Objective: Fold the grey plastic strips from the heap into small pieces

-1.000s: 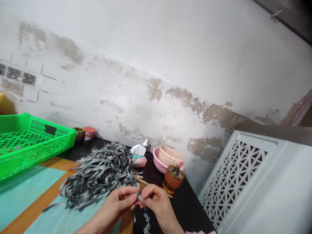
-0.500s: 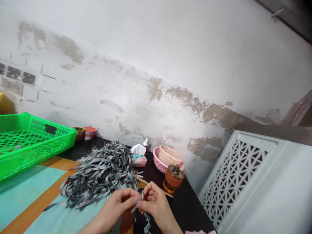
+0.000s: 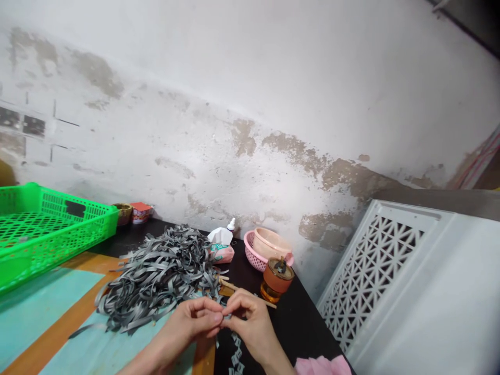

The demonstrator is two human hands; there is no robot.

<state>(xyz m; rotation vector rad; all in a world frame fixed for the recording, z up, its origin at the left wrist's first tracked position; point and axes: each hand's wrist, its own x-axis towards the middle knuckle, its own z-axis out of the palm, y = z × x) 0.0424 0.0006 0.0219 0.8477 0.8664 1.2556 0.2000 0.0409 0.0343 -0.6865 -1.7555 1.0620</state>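
Note:
My left hand (image 3: 197,322) and my right hand (image 3: 250,319) meet fingertip to fingertip above the near edge of the table. Both are closed in a pinch on a grey strip, most of which their fingers hide. Below them hangs or lies a chain of small folded grey strip pieces (image 3: 236,357); I cannot tell where its upper end joins. Just beyond my left hand rises a large tangled heap of loose grey strips (image 3: 164,276). A thin wooden stick (image 3: 269,303) lies behind my right hand.
A green plastic crate (image 3: 89,229) stands at the left. Along the back are a red-topped tub (image 3: 140,212), a tissue pack (image 3: 222,253), a white-capped bottle (image 3: 232,224) and pink baskets (image 3: 255,258). An amber jar (image 3: 277,281) is at the right, near a white latticed panel (image 3: 386,260).
My fingertips have come closer together, covering the strip that showed between them. The view has shifted slightly, and more pink cloth shows at the bottom right.

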